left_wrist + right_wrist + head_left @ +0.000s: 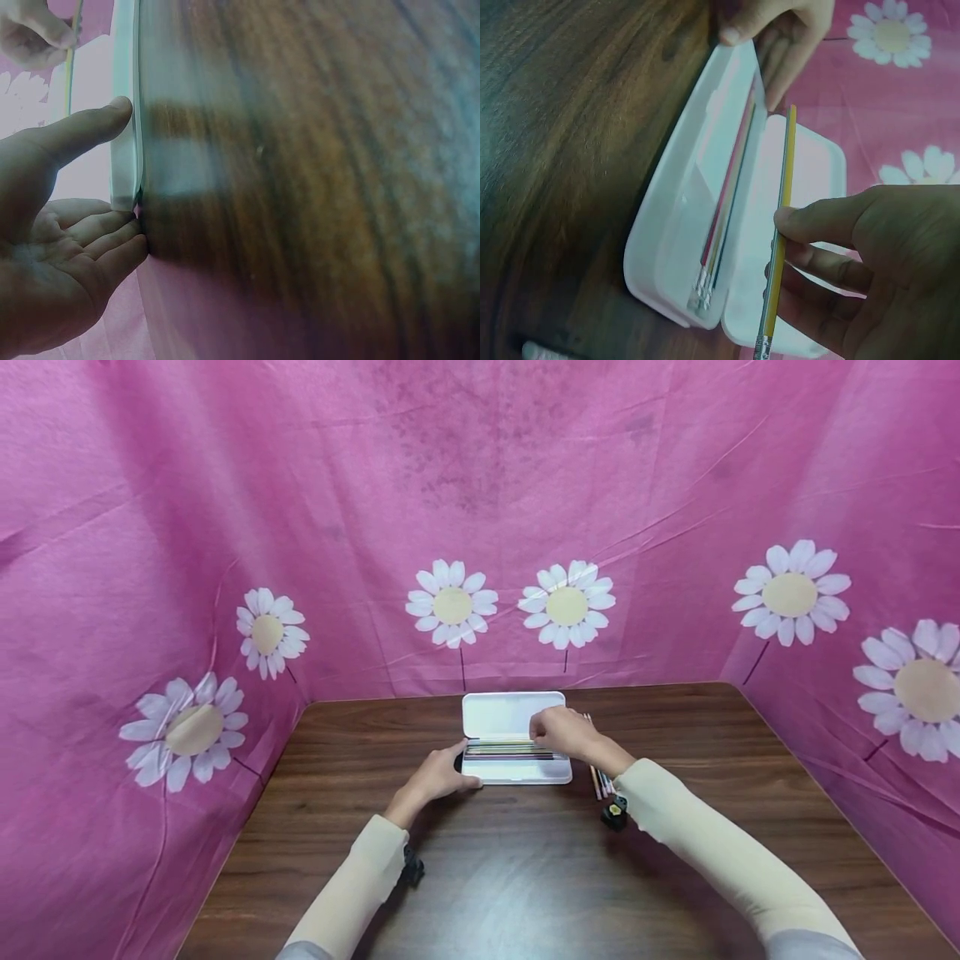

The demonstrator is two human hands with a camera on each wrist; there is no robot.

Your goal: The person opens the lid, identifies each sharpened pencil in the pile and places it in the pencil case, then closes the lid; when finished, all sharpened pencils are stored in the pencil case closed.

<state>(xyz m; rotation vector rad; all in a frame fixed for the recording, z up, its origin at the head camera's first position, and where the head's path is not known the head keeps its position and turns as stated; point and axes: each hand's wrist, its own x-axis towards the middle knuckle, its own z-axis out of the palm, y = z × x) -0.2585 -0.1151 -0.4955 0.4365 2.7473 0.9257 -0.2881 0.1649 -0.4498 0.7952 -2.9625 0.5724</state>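
Note:
A white pencil case (517,771) lies with its lid (513,713) raised at the back of the table. My left hand (437,774) holds its left end, thumb on the front wall and fingers along the end, as the left wrist view shows. Between thumb and fingers, my right hand (840,255) pinches a yellow striped pencil (788,157) with a metal ferrule. It is held above the case, along its length. Several pencils (725,199) lie lengthwise inside the case, one of them pink-red. In the head view the right hand (566,731) covers the case's right part.
Several loose pencils (597,782) lie on the brown wooden table (360,735) just right of the case, partly under the right forearm. A pink cloth (360,527) with white daisies hangs behind the table and along both sides.

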